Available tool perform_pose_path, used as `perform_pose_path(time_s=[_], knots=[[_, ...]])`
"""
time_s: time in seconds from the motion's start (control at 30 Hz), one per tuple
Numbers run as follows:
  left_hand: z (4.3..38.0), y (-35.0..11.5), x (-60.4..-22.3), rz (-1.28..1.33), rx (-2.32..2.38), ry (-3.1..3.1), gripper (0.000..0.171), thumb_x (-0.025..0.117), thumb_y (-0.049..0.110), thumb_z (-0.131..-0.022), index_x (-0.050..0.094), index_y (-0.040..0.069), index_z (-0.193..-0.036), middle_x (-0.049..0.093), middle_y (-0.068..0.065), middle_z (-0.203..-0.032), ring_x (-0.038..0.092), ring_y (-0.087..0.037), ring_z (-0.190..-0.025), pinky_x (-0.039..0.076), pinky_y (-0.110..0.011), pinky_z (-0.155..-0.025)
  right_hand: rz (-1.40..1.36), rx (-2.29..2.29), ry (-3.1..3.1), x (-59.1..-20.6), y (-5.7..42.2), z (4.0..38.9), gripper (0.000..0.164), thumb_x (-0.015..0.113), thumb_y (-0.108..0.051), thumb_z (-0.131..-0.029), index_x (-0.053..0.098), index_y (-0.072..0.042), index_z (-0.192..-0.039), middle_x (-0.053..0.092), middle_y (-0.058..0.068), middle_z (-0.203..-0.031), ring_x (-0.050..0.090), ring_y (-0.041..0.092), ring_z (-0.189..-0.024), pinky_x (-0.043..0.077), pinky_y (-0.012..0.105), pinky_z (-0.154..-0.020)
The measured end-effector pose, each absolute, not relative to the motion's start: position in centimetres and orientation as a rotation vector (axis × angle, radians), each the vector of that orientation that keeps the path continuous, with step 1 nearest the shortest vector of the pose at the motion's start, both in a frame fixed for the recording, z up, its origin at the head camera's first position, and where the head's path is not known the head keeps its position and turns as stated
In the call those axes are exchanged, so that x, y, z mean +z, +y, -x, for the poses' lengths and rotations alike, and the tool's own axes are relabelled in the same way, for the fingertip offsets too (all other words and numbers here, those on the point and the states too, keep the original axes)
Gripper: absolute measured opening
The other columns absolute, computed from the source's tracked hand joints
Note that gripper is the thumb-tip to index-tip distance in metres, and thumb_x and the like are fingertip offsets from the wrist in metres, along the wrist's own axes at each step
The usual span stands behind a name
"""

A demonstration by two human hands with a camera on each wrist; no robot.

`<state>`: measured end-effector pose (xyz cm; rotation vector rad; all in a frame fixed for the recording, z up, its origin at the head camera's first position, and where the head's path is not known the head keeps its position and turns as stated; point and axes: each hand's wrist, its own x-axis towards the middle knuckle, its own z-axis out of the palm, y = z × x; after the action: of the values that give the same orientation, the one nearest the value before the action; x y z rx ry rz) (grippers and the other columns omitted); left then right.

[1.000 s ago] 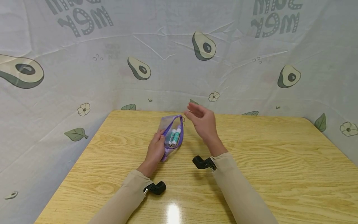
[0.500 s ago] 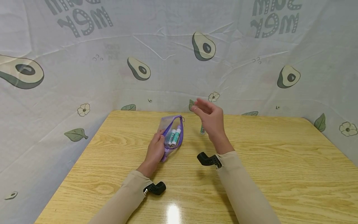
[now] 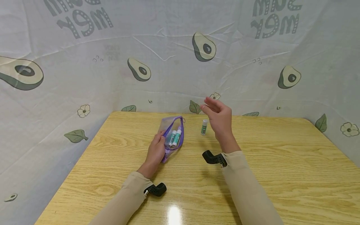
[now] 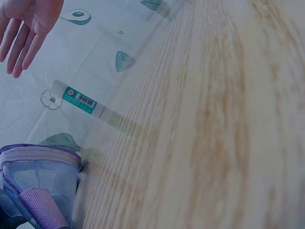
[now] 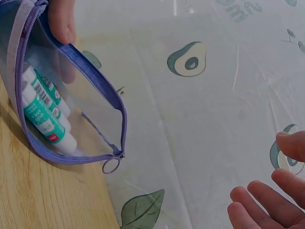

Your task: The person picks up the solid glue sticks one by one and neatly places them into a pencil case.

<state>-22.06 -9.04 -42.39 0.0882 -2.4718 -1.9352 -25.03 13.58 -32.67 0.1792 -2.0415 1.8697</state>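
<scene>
My left hand [image 3: 156, 150] grips the side of a see-through zip pouch [image 3: 167, 123] with purple trim, its thumb on the near face. The zip is undone and the mouth gapes. Inside, white-and-green glue sticks [image 5: 46, 117] lie side by side, the label facing out in the right wrist view. A single glue stick [image 3: 204, 127] stands upright on the table, right of the pouch. Above and to the right of it, my right hand [image 3: 220, 120] is raised with nothing in it, fingers extended and apart from the thumb [image 5: 291, 145].
The wood-grain table [image 3: 281, 175] reaches back to a pale cloth [image 3: 168, 84] printed with avocados, leaves and flowers. A ring pull [image 5: 111, 165] hangs at the pouch's zip end. Black cameras [image 3: 212, 157] stick out from both wrists.
My right hand has moved right and slightly up, away from the pouch, bringing the standing glue stick into view from behind it. The left hand and pouch stay in place.
</scene>
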Motion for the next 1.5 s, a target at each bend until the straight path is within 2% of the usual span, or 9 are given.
perform_pose_path(time_s=[0.47, 0.67, 0.87, 1.1, 1.3, 1.5], knots=[[22.1, -9.1, -42.4, -0.097, -1.94, -2.489, 0.053, 0.032, 0.03, -0.116, 0.037, 0.016, -0.166, 0.016, -0.004, -0.18, 0.004, -0.032, -0.169, 0.008, -0.057, -0.136, -0.102, 1.914, -2.015, -32.5, 14.5, 25.1, 0.051, 0.077, -0.018, -0.099, 0.063, -0.011, -0.148, 0.064, 0.011, -0.151, 0.058, 0.026, -0.143, 0.048, 0.041, -0.121], [22.1, -9.2, -42.2, -0.096, -1.935, -2.483, 0.053, 0.032, 0.03, -0.116, 0.038, 0.015, -0.166, 0.017, -0.005, -0.18, 0.008, -0.033, -0.168, 0.011, -0.057, -0.136, -0.068, 1.909, -2.036, -32.8, 14.6, 25.5, 0.053, 0.078, -0.02, -0.097, 0.063, -0.011, -0.148, 0.063, 0.01, -0.152, 0.056, 0.025, -0.144, 0.047, 0.044, -0.122], [22.1, -9.1, -42.2, -0.086, -1.916, -2.482, 0.052, 0.033, 0.029, -0.116, 0.039, 0.013, -0.165, 0.018, -0.007, -0.18, 0.009, -0.034, -0.168, 0.01, -0.056, -0.136, 0.027, 1.933, -2.091, -33.9, 14.9, 26.0, 0.055, 0.081, -0.02, -0.095, 0.064, -0.011, -0.147, 0.063, 0.009, -0.152, 0.055, 0.027, -0.144, 0.046, 0.044, -0.122], [22.2, -9.1, -42.4, -0.123, -1.924, -2.496, 0.052, 0.032, 0.03, -0.116, 0.039, 0.016, -0.166, 0.018, -0.005, -0.18, 0.008, -0.034, -0.168, 0.01, -0.057, -0.136, 0.069, 1.978, -2.178, -35.9, 14.8, 27.0, 0.061, 0.082, -0.013, -0.093, 0.06, -0.007, -0.15, 0.059, 0.014, -0.156, 0.051, 0.032, -0.149, 0.046, 0.046, -0.122], [22.0, -9.2, -42.3, -0.125, -1.943, -2.49, 0.052, 0.032, 0.031, -0.116, 0.037, 0.017, -0.167, 0.016, -0.004, -0.18, 0.007, -0.032, -0.168, 0.01, -0.056, -0.136, 0.129, 2.022, -2.194, -37.0, 14.6, 27.6, 0.059, 0.081, -0.006, -0.092, 0.062, -0.004, -0.148, 0.062, 0.015, -0.153, 0.055, 0.031, -0.147, 0.05, 0.044, -0.119], [22.1, -9.2, -42.1, -0.111, -1.951, -2.482, 0.053, 0.032, 0.032, -0.116, 0.037, 0.016, -0.167, 0.017, -0.004, -0.18, 0.008, -0.033, -0.168, 0.011, -0.057, -0.136, 0.183, 2.047, -2.185, -37.5, 14.7, 27.6, 0.052, 0.077, -0.004, -0.094, 0.065, -0.003, -0.145, 0.063, 0.017, -0.151, 0.058, 0.027, -0.141, 0.051, 0.042, -0.118]])
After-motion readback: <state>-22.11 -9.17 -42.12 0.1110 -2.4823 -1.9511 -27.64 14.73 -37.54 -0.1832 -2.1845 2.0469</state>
